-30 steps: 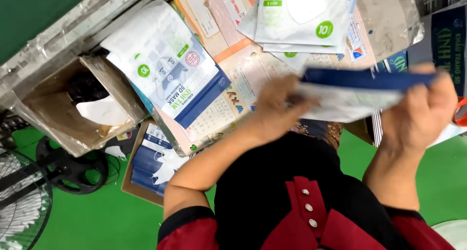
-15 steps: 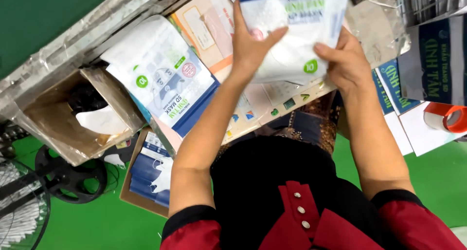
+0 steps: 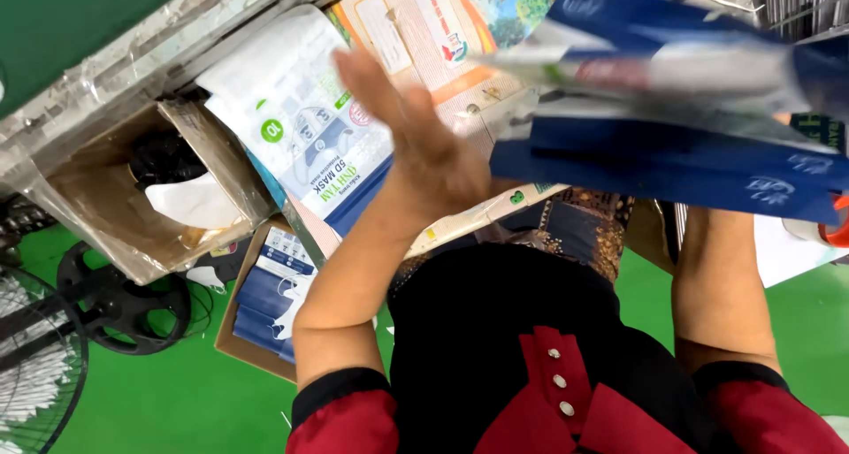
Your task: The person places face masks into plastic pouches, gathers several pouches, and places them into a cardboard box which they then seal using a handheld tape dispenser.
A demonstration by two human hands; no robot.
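A stack of flat blue and white pouches [image 3: 672, 118] sits raised above the right side of the table, blurred, its long edges running roughly level across the upper right of the view. The right forearm rises beneath the stack; the right hand itself is hidden behind the pouches, so its grip cannot be told.

The left hand [image 3: 416, 136] is just beside the stack's left end, palm flat, fingers [image 3: 367, 78] straight and spread wide, holding nothing. Whether it touches the stack cannot be told through the blur.

Under the left hand lies a printed cardboard sheet [image 3: 416, 30], orange and white. To its left a white pouch with a blue lower edge [image 3: 301, 131] lies tilted on the table. Further left an open brown box [image 3: 133, 198] holds a white mask [image 3: 190, 199]. Below the table edge, on the green floor [image 3: 159, 392], a shallow carton [image 3: 261, 308] holds blue packets. A black fan base [image 3: 119, 299] stands near it.
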